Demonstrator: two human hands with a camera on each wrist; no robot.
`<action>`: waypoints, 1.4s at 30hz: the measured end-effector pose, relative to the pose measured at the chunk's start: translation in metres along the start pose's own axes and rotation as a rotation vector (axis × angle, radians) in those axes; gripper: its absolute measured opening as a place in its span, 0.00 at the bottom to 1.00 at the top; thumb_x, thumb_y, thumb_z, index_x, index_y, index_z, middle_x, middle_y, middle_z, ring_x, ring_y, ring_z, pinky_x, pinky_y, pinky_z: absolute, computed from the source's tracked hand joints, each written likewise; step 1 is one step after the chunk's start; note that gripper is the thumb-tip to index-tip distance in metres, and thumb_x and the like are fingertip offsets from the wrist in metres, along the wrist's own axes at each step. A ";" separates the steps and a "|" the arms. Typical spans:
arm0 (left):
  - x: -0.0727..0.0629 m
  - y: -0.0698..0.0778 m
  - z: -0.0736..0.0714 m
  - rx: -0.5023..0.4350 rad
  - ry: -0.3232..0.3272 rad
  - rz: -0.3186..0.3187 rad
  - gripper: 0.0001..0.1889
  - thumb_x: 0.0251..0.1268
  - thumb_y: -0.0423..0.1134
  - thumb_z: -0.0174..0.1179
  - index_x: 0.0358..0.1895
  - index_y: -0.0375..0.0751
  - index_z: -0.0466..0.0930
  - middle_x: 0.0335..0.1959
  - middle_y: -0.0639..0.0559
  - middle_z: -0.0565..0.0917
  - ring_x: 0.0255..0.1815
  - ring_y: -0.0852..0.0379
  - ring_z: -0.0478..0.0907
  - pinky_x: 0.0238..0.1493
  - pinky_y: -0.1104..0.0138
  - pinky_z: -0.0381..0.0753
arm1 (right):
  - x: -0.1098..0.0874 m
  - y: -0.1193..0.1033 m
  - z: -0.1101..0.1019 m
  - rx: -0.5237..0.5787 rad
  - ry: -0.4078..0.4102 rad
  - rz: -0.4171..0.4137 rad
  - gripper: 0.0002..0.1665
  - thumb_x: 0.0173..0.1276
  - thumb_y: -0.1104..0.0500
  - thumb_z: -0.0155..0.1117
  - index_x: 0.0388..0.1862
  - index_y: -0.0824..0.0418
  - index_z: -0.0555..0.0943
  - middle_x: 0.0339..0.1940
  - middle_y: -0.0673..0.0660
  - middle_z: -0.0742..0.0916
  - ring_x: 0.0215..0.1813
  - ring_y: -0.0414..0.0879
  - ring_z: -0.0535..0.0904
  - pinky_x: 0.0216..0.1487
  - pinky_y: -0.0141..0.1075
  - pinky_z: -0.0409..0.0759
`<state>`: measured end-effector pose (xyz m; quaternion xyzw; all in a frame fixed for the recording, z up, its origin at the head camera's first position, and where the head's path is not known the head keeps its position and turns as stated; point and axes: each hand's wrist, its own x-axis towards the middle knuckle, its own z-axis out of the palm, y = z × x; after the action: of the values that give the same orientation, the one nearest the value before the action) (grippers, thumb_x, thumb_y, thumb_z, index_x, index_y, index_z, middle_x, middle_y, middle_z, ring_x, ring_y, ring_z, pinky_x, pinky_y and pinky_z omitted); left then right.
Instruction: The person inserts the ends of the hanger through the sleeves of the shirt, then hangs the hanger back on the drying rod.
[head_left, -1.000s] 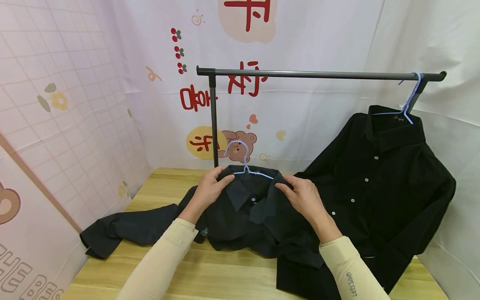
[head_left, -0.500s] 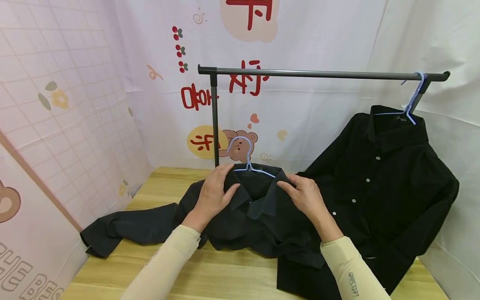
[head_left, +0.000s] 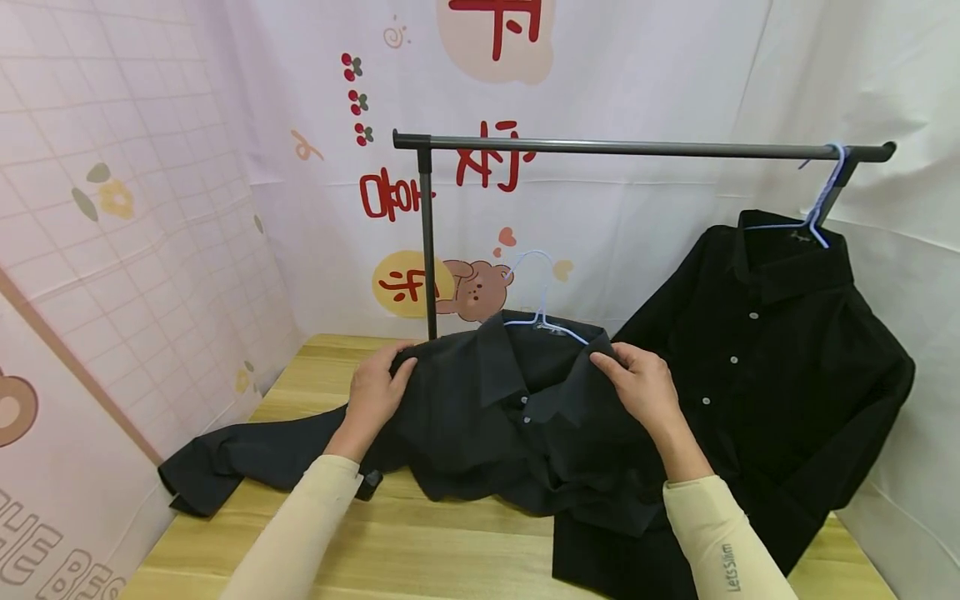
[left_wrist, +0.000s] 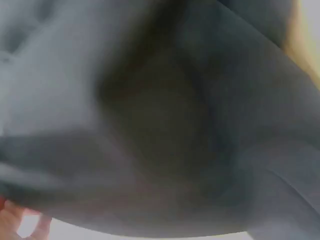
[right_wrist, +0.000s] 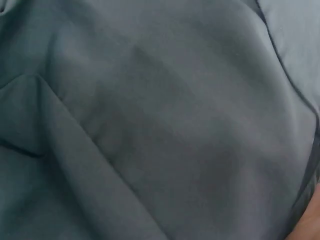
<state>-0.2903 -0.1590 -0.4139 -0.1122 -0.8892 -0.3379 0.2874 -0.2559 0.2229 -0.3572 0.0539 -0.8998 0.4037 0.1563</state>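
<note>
A black button-up shirt lies partly raised over the table, its collar toward the back. A light blue hanger sits inside the collar opening, hook upward. My left hand pinches the shirt's shoulder on the left between thumb and fingers. At the right side of the collar, my right hand grips the cloth. Dark fabric fills most of the left wrist view, with fingertips at its lower left. In the right wrist view there is mainly shirt cloth; the hand barely shows.
A dark metal rack bar spans the back, with an upright post at left. A second black shirt hangs from its right end on a blue hanger. The wooden table meets printed curtains behind and at the sides.
My left hand has let go of the collar and moved left to the shirt's shoulder. The collar, hanger and right hand have shifted right, and the shoulder cloth is spread wider.
</note>
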 end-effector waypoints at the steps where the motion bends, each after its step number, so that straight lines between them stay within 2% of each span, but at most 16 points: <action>1: -0.002 -0.007 -0.003 0.010 -0.015 -0.040 0.15 0.71 0.41 0.61 0.57 0.42 0.82 0.52 0.42 0.84 0.52 0.42 0.81 0.54 0.48 0.76 | 0.000 0.003 -0.003 0.011 0.013 0.026 0.22 0.75 0.44 0.59 0.37 0.62 0.83 0.22 0.55 0.76 0.31 0.51 0.74 0.31 0.40 0.71; 5: -0.010 -0.034 -0.015 0.058 -0.068 -0.166 0.13 0.72 0.41 0.60 0.55 0.41 0.82 0.49 0.40 0.85 0.47 0.39 0.82 0.48 0.45 0.77 | 0.000 0.011 -0.015 0.103 0.069 0.160 0.29 0.73 0.39 0.58 0.36 0.65 0.82 0.21 0.54 0.75 0.31 0.50 0.73 0.29 0.39 0.71; 8: -0.016 -0.051 -0.022 0.092 -0.083 -0.205 0.12 0.73 0.39 0.59 0.53 0.39 0.83 0.48 0.39 0.85 0.45 0.39 0.82 0.46 0.45 0.77 | -0.001 0.015 -0.021 0.206 0.085 0.265 0.30 0.72 0.38 0.58 0.37 0.66 0.81 0.24 0.53 0.76 0.33 0.48 0.73 0.28 0.37 0.74; 11: -0.019 -0.061 -0.026 0.118 -0.065 -0.221 0.12 0.72 0.38 0.59 0.53 0.39 0.84 0.48 0.39 0.85 0.45 0.38 0.82 0.48 0.44 0.77 | -0.003 0.018 -0.023 0.269 0.087 0.337 0.29 0.73 0.38 0.58 0.37 0.65 0.81 0.25 0.53 0.77 0.34 0.48 0.74 0.29 0.38 0.75; 15: -0.020 -0.064 -0.025 0.132 -0.009 -0.228 0.12 0.71 0.37 0.60 0.52 0.38 0.85 0.48 0.38 0.86 0.46 0.38 0.82 0.51 0.44 0.75 | -0.006 0.020 -0.021 0.291 0.089 0.356 0.29 0.72 0.38 0.59 0.38 0.64 0.83 0.26 0.52 0.78 0.35 0.47 0.75 0.33 0.38 0.75; 20: -0.014 -0.052 -0.013 0.147 0.042 -0.167 0.12 0.68 0.36 0.63 0.51 0.36 0.85 0.46 0.39 0.85 0.47 0.39 0.81 0.50 0.46 0.75 | -0.008 0.014 -0.014 0.302 0.105 0.306 0.28 0.72 0.40 0.60 0.38 0.66 0.82 0.25 0.52 0.78 0.31 0.46 0.75 0.28 0.37 0.76; 25: -0.003 -0.025 0.005 0.136 0.133 -0.036 0.16 0.63 0.37 0.68 0.53 0.36 0.83 0.47 0.38 0.81 0.49 0.38 0.77 0.51 0.46 0.72 | -0.009 0.003 -0.008 0.297 0.120 0.278 0.27 0.72 0.42 0.61 0.39 0.67 0.83 0.22 0.51 0.80 0.28 0.45 0.76 0.26 0.36 0.76; 28: 0.006 0.002 0.017 0.099 0.169 0.074 0.15 0.63 0.38 0.69 0.51 0.38 0.84 0.48 0.40 0.80 0.49 0.40 0.76 0.52 0.48 0.73 | -0.010 -0.002 -0.005 0.293 0.115 0.268 0.28 0.72 0.41 0.61 0.42 0.67 0.83 0.23 0.50 0.81 0.29 0.45 0.77 0.28 0.36 0.76; 31: 0.018 0.034 0.026 0.057 0.149 0.229 0.11 0.62 0.38 0.70 0.46 0.41 0.86 0.44 0.45 0.81 0.46 0.45 0.77 0.50 0.53 0.76 | -0.010 -0.005 -0.001 0.282 0.110 0.261 0.28 0.72 0.41 0.61 0.42 0.67 0.84 0.24 0.51 0.82 0.32 0.46 0.77 0.29 0.37 0.75; 34: 0.031 0.064 0.034 0.057 0.089 0.428 0.07 0.63 0.38 0.70 0.43 0.43 0.88 0.40 0.49 0.83 0.43 0.50 0.78 0.46 0.58 0.78 | -0.010 -0.006 0.002 0.276 0.101 0.255 0.28 0.72 0.41 0.61 0.41 0.67 0.84 0.23 0.52 0.81 0.33 0.47 0.76 0.29 0.37 0.74; 36: 0.039 0.082 0.038 0.107 0.025 0.554 0.07 0.64 0.38 0.68 0.44 0.44 0.88 0.38 0.50 0.83 0.40 0.52 0.78 0.43 0.61 0.78 | -0.010 -0.007 0.004 0.272 0.094 0.255 0.27 0.73 0.42 0.61 0.40 0.67 0.84 0.22 0.52 0.80 0.33 0.48 0.75 0.28 0.37 0.74; 39: 0.048 0.105 0.041 0.306 -0.111 0.704 0.11 0.68 0.38 0.65 0.51 0.48 0.87 0.39 0.52 0.84 0.41 0.53 0.78 0.43 0.64 0.77 | -0.010 -0.007 0.007 0.266 0.087 0.254 0.27 0.72 0.42 0.61 0.39 0.67 0.84 0.21 0.53 0.79 0.33 0.49 0.75 0.29 0.38 0.72; 42: 0.053 0.124 0.043 0.563 -0.269 0.775 0.18 0.70 0.39 0.62 0.62 0.53 0.81 0.43 0.52 0.85 0.44 0.53 0.77 0.45 0.64 0.74 | -0.010 -0.008 0.008 0.250 0.079 0.247 0.27 0.73 0.42 0.61 0.37 0.67 0.83 0.21 0.55 0.77 0.33 0.50 0.74 0.30 0.38 0.71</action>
<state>-0.3032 -0.0379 -0.3423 -0.3952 -0.8679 0.0646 0.2939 -0.2469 0.2111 -0.3601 -0.0540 -0.8355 0.5303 0.1330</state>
